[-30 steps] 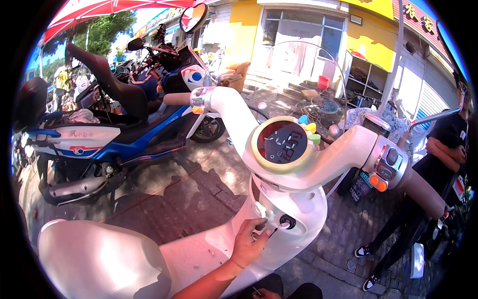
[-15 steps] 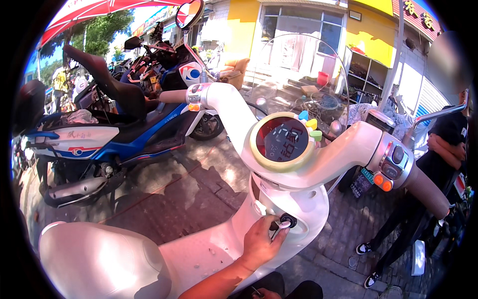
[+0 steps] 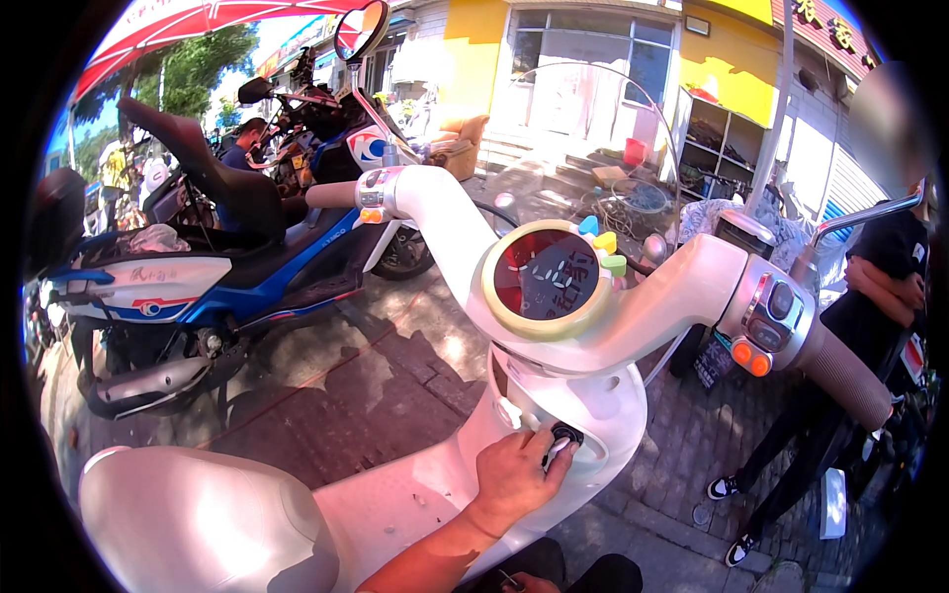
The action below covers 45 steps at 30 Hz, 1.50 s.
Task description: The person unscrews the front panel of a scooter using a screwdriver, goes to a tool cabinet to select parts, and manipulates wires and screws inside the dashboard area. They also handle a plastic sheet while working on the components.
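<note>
Since the earlier frames the left hand (image 3: 517, 474) has moved in over the key switch (image 3: 567, 433), and a person (image 3: 245, 143) has come into view behind the raised seat of the blue-and-white motor scooter (image 3: 203, 292). The pale key (image 3: 554, 451) sits at the switch, in the lower right of the open recess in the front panel of the white scooter (image 3: 593, 415); a white hook (image 3: 509, 413) stands at the recess's left edge. In the motor scooter's uncovered seat compartment lies a crumpled clear bag (image 3: 158, 238). A red bucket (image 3: 635, 151) stands by the shop steps, its contents hidden; the shelving (image 3: 720, 138) beside it holds dark items, too small to tell.

The left forearm rises from the lower edge over the footboard (image 3: 415, 494), back of the hand upward, thumb and curled fingers pinching the key. The right hand (image 3: 537, 584) is cut off at the bottom; a thin piece (image 3: 510, 577) sticks out beside it, and I cannot tell its grip.
</note>
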Motion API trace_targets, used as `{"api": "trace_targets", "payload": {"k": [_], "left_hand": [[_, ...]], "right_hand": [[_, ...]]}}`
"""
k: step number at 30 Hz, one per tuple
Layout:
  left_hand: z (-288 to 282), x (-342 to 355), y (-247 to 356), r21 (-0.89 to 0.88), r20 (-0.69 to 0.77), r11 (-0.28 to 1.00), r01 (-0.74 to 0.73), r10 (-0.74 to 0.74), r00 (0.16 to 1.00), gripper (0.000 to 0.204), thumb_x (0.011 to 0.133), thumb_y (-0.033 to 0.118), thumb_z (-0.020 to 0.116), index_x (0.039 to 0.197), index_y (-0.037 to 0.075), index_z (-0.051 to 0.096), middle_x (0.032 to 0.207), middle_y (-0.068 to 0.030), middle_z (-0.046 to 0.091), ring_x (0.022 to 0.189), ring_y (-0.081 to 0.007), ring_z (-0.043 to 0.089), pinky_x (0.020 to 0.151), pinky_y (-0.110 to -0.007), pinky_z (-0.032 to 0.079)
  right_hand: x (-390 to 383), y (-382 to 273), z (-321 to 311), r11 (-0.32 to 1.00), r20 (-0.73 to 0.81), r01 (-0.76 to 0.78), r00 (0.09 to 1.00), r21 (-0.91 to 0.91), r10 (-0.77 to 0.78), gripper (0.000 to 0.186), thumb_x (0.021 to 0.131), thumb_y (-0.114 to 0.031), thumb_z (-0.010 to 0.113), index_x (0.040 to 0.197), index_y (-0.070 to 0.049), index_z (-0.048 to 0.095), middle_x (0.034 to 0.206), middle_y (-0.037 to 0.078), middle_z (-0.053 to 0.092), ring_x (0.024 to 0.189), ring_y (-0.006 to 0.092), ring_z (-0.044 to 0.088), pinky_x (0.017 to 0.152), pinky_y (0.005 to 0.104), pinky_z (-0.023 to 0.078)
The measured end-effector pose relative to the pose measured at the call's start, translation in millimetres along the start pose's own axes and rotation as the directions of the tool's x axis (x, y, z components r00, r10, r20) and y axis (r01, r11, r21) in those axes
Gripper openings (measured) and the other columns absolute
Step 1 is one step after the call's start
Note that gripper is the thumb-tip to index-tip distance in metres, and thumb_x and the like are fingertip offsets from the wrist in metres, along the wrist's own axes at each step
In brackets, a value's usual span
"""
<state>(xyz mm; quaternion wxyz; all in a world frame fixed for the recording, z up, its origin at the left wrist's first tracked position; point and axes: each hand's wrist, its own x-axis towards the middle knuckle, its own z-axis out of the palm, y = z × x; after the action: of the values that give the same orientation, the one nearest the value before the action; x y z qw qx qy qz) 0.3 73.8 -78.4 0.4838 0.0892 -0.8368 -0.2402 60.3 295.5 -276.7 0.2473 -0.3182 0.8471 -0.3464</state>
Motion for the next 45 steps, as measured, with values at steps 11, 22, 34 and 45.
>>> {"api": "trace_targets", "payload": {"k": [11, 22, 34, 45], "left_hand": [[2, 2, 3, -0.001, 0.069, 1.000, 0.022, -0.022, 0.997, 0.029, 0.088, 0.030, 0.077, 0.108, 0.009, 0.078, 0.071, -0.0050, 0.065, 0.064, -0.0252, 0.066, 0.058, -0.037, 0.052], [4, -1, 7, 0.046, 0.097, 0.999, 0.026, -0.031, 0.995, 0.033, 0.088, 0.032, 0.076, 0.111, 0.008, 0.078, 0.076, -0.0063, 0.068, 0.070, -0.0269, 0.068, 0.062, -0.039, 0.054], [8, -4, 17, 0.155, 0.065, 0.988, 0.021, -0.031, 0.997, 0.022, 0.089, 0.030, 0.075, 0.098, 0.009, 0.077, 0.074, -0.0068, 0.068, 0.068, -0.0299, 0.068, 0.061, -0.041, 0.054], [9, -5, 43, 0.311, 0.077, 0.948, 0.075, -0.104, 0.992, 0.028, 0.095, 0.032, 0.067, 0.083, 0.008, 0.072, 0.074, -0.0109, 0.068, 0.069, -0.0339, 0.068, 0.063, -0.045, 0.053]], "right_hand": [[-2, 5, 2, 0.998, -0.041, 0.048, 0.998, 0.045, -0.046, 0.024, 0.096, -0.030, 0.067, 0.100, -0.007, 0.066, 0.082, 0.021, 0.070, 0.079, 0.0437, 0.070, 0.070, 0.0531, 0.055], [-8, 17, -2, 0.999, -0.048, 0.022, 0.999, 0.042, -0.020, 0.028, 0.098, -0.034, 0.064, 0.101, -0.006, 0.067, 0.087, 0.021, 0.072, 0.083, 0.0437, 0.070, 0.076, 0.0548, 0.055], [-18, 35, -44, 0.991, -0.024, -0.048, 0.998, 0.127, 0.051, 0.030, 0.099, -0.034, 0.064, 0.109, -0.006, 0.069, 0.095, 0.023, 0.074, 0.091, 0.0424, 0.072, 0.080, 0.0522, 0.056], [20, 195, -83, 0.826, -0.253, -0.235, 0.878, 0.512, 0.406, 0.029, 0.098, -0.032, 0.066, 0.109, -0.006, 0.073, 0.084, 0.010, 0.070, 0.072, 0.0278, 0.066, 0.065, 0.0426, 0.053]]}}
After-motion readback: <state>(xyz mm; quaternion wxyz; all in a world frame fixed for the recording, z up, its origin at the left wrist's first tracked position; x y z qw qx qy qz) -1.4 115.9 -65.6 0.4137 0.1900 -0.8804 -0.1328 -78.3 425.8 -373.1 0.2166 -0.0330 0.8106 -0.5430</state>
